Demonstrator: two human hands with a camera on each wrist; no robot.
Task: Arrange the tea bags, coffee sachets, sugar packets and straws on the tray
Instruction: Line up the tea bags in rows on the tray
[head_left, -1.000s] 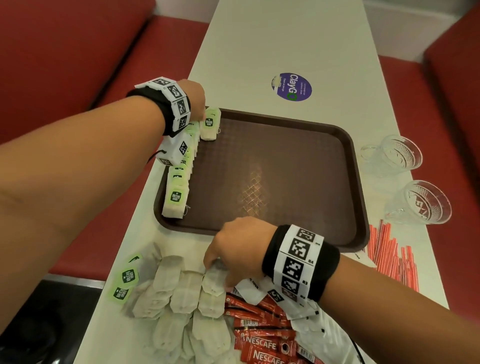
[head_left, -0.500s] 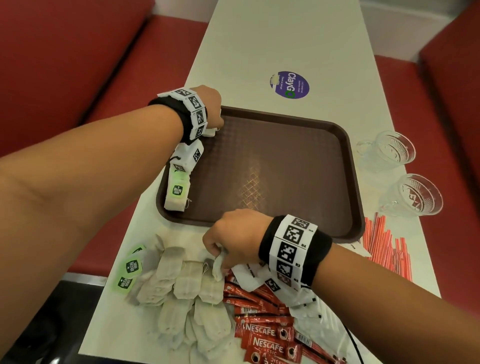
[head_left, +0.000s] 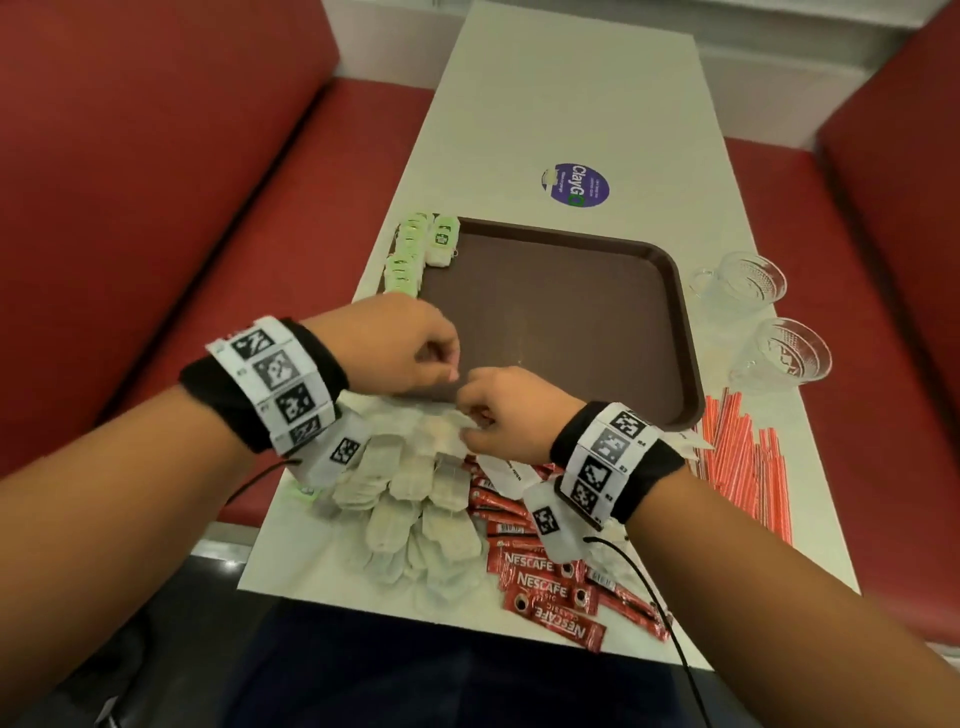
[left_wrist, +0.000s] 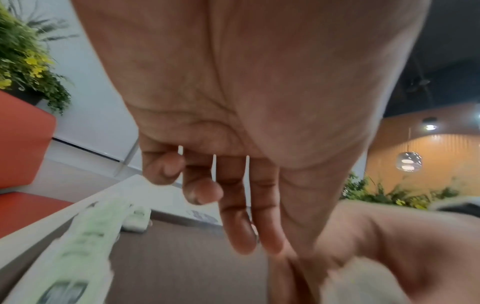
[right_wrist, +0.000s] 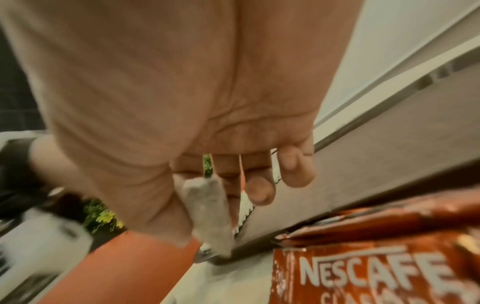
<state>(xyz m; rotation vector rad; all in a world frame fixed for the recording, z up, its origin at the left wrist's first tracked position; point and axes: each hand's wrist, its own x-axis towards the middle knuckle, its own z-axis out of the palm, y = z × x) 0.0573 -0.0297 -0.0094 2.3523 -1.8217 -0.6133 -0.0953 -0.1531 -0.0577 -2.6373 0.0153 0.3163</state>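
Both forearms are bare, with no sleeves in view. Each wrist wears a black fabric band (head_left: 644, 467) wrapped by a strip of white square tags printed with black-and-white block patterns and small digits. Below each band hangs a white housing (head_left: 332, 457) bearing one more such tag. A thin black cable (head_left: 670, 623) runs back from the right wrist unit, and another loops from the left. Dark navy clothing (head_left: 415, 675) covers the lap.
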